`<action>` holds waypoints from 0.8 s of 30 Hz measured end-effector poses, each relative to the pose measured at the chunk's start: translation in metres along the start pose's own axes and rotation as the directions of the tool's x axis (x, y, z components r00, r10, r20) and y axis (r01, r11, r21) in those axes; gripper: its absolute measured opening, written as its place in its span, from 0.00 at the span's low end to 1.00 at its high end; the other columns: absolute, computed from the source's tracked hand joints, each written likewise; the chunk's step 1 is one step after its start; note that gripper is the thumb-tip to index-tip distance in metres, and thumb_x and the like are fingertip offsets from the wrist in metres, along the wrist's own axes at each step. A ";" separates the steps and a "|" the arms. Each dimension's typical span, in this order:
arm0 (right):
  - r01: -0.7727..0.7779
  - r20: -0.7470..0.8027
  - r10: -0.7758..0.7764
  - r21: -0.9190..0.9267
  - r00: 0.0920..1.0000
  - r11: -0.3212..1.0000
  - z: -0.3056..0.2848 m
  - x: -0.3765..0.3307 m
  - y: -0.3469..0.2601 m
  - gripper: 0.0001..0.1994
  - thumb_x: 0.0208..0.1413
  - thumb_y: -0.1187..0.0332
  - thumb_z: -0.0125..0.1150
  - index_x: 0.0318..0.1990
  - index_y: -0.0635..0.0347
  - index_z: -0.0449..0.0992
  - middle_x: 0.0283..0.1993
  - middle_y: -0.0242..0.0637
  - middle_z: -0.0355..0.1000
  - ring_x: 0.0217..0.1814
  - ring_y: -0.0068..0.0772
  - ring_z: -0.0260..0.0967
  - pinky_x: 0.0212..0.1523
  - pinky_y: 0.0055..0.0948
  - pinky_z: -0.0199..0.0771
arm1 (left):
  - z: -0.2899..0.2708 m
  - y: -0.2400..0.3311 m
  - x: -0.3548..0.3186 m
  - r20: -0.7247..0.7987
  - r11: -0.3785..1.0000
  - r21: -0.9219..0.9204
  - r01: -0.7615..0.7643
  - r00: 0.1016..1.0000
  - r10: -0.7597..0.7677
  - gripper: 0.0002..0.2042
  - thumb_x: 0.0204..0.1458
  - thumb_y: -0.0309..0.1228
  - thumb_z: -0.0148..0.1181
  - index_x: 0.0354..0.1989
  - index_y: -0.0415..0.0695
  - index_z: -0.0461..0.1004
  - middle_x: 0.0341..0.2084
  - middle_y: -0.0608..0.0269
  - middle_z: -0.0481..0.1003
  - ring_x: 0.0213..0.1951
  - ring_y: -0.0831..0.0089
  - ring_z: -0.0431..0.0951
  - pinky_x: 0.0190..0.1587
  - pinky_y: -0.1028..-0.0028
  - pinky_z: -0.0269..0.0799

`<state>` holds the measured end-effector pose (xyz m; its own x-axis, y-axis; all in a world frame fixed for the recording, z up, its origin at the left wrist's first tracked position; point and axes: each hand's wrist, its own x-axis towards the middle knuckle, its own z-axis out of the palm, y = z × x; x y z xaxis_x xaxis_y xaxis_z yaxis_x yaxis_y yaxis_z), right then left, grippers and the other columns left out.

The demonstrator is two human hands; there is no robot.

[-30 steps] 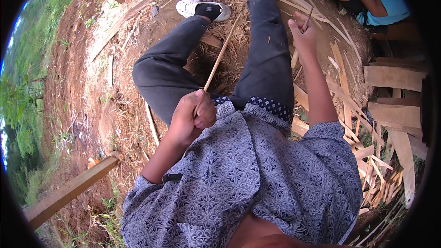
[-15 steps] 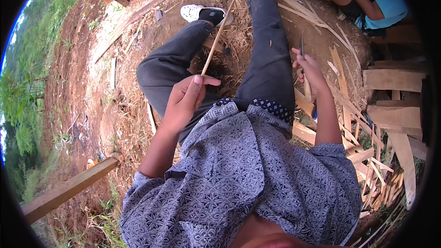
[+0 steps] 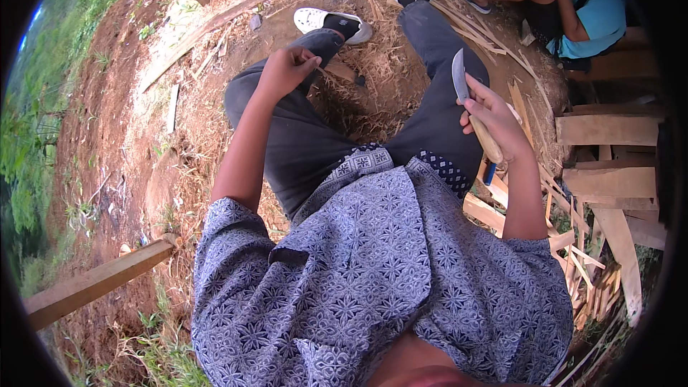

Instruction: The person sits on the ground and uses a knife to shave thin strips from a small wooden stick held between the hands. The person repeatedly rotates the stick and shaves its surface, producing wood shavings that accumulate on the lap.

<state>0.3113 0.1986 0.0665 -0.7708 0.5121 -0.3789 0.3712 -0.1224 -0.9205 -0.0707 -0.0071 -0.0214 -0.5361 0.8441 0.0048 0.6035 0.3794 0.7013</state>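
Observation:
My right hand (image 3: 496, 116) is wrapped round the pale wooden handle of a knife (image 3: 487, 140). Its curved grey blade points up and away, in front of my right thigh. Over my left knee, my left hand (image 3: 289, 72) is closed, thumb and fingertips pinched together. Half a second ago a long thin wooden stick stood out of this hand; now hardly any of it shows past the fingers. My legs, in dark trousers (image 3: 308, 143), are spread, knees bent, with wood shavings (image 3: 390, 75) on the ground between them.
At the upper right sits another person in a blue shirt (image 3: 598, 25). Stacked planks (image 3: 609, 131) and a heap of split wood strips (image 3: 602, 290) lie to my right. A wooden beam (image 3: 100, 279) juts in at the left, above bare soil; long strips lie beyond my feet.
My left hand has moved forward, away from my body, and the long stick no longer shows standing up from it. The knife has turned so the flat of its blade shows. My knees have shifted.

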 end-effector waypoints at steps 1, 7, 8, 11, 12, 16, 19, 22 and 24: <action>0.021 0.017 -0.021 -0.022 1.000 1.000 0.002 0.002 -0.008 0.33 0.67 0.68 0.57 0.77 0.58 0.54 0.49 0.36 0.69 0.40 0.22 0.70 0.43 0.26 0.79 | 0.003 -0.003 0.010 0.028 0.994 -0.097 0.050 0.998 -0.048 0.10 0.57 0.34 0.68 0.39 0.39 0.83 0.20 0.63 0.78 0.21 0.75 0.74 0.27 0.72 0.69; 0.001 0.104 -0.008 0.066 0.995 0.998 0.016 0.055 -0.004 0.36 0.65 0.76 0.53 0.79 0.57 0.48 0.50 0.40 0.71 0.42 0.25 0.74 0.43 0.23 0.79 | 0.031 -0.020 0.049 0.002 0.922 -0.369 0.116 0.992 -0.124 0.12 0.61 0.37 0.64 0.37 0.40 0.84 0.23 0.69 0.80 0.22 0.83 0.73 0.27 0.76 0.69; -0.051 0.120 0.039 0.100 0.992 0.994 0.020 0.072 0.006 0.36 0.65 0.76 0.53 0.79 0.56 0.48 0.48 0.39 0.71 0.41 0.25 0.74 0.42 0.23 0.80 | 0.035 -0.021 0.053 -0.022 0.910 -0.401 0.107 0.992 -0.126 0.12 0.62 0.37 0.64 0.37 0.39 0.83 0.23 0.69 0.80 0.22 0.83 0.73 0.27 0.76 0.69; -0.254 0.188 0.226 0.144 0.956 0.956 0.038 0.107 0.030 0.35 0.67 0.73 0.49 0.80 0.50 0.45 0.40 0.37 0.71 0.35 0.26 0.75 0.33 0.26 0.81 | 0.052 -0.017 0.050 -0.051 0.917 -0.386 0.100 0.990 -0.129 0.12 0.63 0.36 0.62 0.37 0.38 0.83 0.25 0.65 0.82 0.23 0.81 0.74 0.28 0.75 0.70; -0.289 0.200 0.266 0.093 0.943 0.953 0.046 0.118 0.042 0.35 0.68 0.72 0.48 0.80 0.50 0.45 0.40 0.36 0.71 0.33 0.25 0.75 0.31 0.25 0.80 | 0.055 -0.018 0.045 -0.060 0.930 -0.353 0.105 0.989 -0.134 0.11 0.63 0.35 0.62 0.37 0.38 0.83 0.25 0.63 0.82 0.23 0.80 0.75 0.29 0.74 0.71; -0.347 0.234 0.333 0.022 0.914 0.937 0.082 0.140 0.084 0.36 0.66 0.71 0.50 0.80 0.50 0.45 0.41 0.35 0.71 0.31 0.21 0.69 0.30 0.24 0.76 | 0.066 -0.026 0.028 -0.158 0.972 -0.233 0.010 0.986 -0.047 0.10 0.62 0.33 0.63 0.35 0.39 0.81 0.23 0.57 0.80 0.23 0.77 0.76 0.30 0.72 0.72; -0.368 0.179 0.364 -0.010 0.914 0.930 0.096 0.149 0.117 0.37 0.65 0.71 0.51 0.80 0.52 0.46 0.43 0.35 0.71 0.32 0.21 0.68 0.30 0.24 0.75 | 0.062 0.001 0.013 -0.175 0.957 -0.273 0.097 0.973 -0.149 0.08 0.60 0.32 0.65 0.35 0.39 0.81 0.21 0.55 0.79 0.23 0.76 0.76 0.31 0.72 0.72; -0.393 0.177 0.386 0.003 0.905 0.920 0.109 0.143 0.127 0.35 0.65 0.72 0.51 0.79 0.53 0.48 0.47 0.37 0.72 0.33 0.20 0.67 0.30 0.24 0.75 | 0.056 0.013 -0.003 -0.195 0.960 -0.248 0.129 0.964 -0.180 0.06 0.59 0.29 0.67 0.35 0.38 0.81 0.22 0.58 0.80 0.25 0.78 0.77 0.32 0.74 0.72; -0.421 0.169 0.409 0.039 0.897 0.906 0.118 0.134 0.122 0.33 0.66 0.73 0.49 0.79 0.53 0.50 0.50 0.39 0.72 0.32 0.20 0.68 0.29 0.23 0.75 | 0.051 0.024 -0.013 -0.208 0.946 -0.296 0.131 0.958 -0.197 0.06 0.59 0.28 0.67 0.36 0.37 0.81 0.23 0.59 0.81 0.26 0.80 0.78 0.32 0.76 0.73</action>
<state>0.1922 0.1521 -0.1078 -0.6266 0.2655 -0.7328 0.6407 -0.3600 -0.6782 -0.0192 0.0107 -0.0411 -0.7557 0.6548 0.0148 0.3266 0.3571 0.8751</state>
